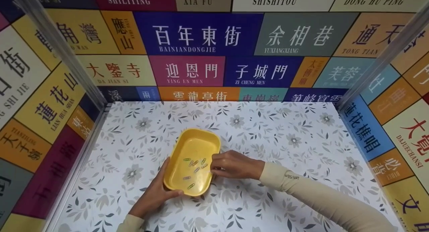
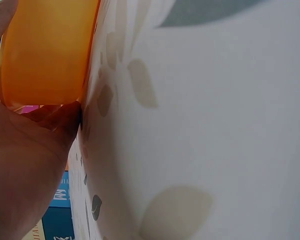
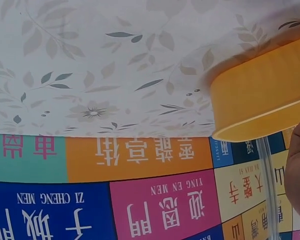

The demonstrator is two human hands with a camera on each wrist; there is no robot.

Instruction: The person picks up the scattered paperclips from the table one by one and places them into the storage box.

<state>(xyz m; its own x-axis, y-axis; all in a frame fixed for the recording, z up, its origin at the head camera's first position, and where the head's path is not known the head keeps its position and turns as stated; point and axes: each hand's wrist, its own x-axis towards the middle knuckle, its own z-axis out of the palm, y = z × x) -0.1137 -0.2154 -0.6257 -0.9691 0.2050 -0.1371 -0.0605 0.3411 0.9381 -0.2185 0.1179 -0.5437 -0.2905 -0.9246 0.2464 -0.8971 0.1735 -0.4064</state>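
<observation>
A shallow yellow plastic tray (image 1: 192, 143) rests on the patterned tabletop, turned slightly. Several small coloured paper clips (image 1: 195, 169) lie scattered over its near half. My left hand (image 1: 155, 191) grips the tray's near left corner, fingers along the outer side and thumb at the near edge. In the left wrist view, the palm (image 2: 25, 165) is close against the tray's wall (image 2: 47, 55). At the right rim is my right hand (image 1: 236, 164), its fingers curled in and the tips just over the edge. Whatever lies between those fingertips is hidden.
White tabletop (image 1: 285, 205) with a grey leaf and flower print. Upright panels (image 1: 194, 34) with coloured street-name blocks close off the back and both sides, joined at the corners by clear strips (image 1: 385, 51).
</observation>
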